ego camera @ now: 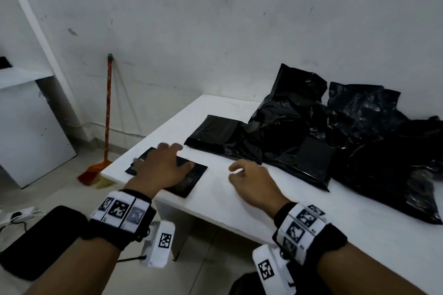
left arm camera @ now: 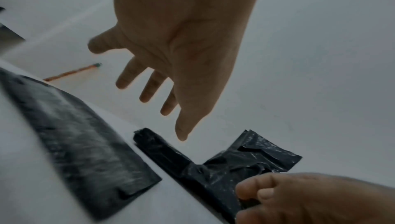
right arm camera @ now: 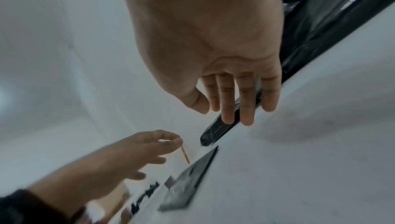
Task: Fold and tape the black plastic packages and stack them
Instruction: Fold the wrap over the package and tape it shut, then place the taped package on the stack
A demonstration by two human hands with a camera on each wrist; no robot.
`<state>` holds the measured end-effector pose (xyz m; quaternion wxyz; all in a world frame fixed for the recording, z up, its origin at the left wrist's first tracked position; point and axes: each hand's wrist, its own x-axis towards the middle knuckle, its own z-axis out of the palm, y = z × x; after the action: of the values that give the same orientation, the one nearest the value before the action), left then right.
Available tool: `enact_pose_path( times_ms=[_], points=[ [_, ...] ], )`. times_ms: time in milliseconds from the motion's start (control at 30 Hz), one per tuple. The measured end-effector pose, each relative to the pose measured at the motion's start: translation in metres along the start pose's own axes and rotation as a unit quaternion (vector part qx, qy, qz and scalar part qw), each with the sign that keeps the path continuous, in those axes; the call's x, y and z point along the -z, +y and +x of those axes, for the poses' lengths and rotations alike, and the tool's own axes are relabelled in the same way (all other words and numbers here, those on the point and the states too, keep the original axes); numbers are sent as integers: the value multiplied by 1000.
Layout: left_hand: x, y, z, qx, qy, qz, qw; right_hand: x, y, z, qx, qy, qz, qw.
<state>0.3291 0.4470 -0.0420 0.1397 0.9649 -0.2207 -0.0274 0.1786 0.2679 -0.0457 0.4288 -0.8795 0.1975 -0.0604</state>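
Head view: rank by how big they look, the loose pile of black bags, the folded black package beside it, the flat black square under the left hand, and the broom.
1. Pile of black bags, clearly largest.
2. Folded black package and broom: look alike in area, and the broom stands farther off, so unranked.
3. Flat black square, smallest showing, partly hidden by the left hand.

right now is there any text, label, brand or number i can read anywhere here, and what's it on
No readable words, brands or numbers anywhere.
Wristbands: black-and-white square code markers, plus tiny print beside them, too small to read.
White wrist cameras: one code marker each, no letters.
Black plastic packages: no label visible.
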Motion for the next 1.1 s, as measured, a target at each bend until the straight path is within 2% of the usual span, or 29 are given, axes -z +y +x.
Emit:
enact_pose_path(
  times_ms=[67, 167, 333, 433, 567, 700, 900, 1100],
  points=[
    [9, 30, 7, -50, 1, -14, 999, 12, 1, 5, -101, -14, 132, 986],
    [10, 72, 27, -95, -3, 61, 994, 23, 3, 8, -214, -73, 279, 933],
    [-12, 125, 51, -187, -53, 169, 966, 31, 20, 19, -270, -50, 399, 875],
    [-32, 139, 62, -210, -58, 197, 956, 32, 28, 23, -272, -51, 423, 863],
    [-40, 141, 71, -222, -36, 163, 961, 32, 39, 27, -268, -57, 431, 860],
    [-30, 138, 71, -226, 1, 55, 973, 31, 40, 33, -255, -51, 432, 863],
    [3, 142, 62, -206, 41, -121, 970, 31, 24, 42, -205, -52, 358, 909],
    [40, 156, 43, -165, 70, -273, 945, 46, 2, 47, -141, -49, 302, 941]
  ],
)
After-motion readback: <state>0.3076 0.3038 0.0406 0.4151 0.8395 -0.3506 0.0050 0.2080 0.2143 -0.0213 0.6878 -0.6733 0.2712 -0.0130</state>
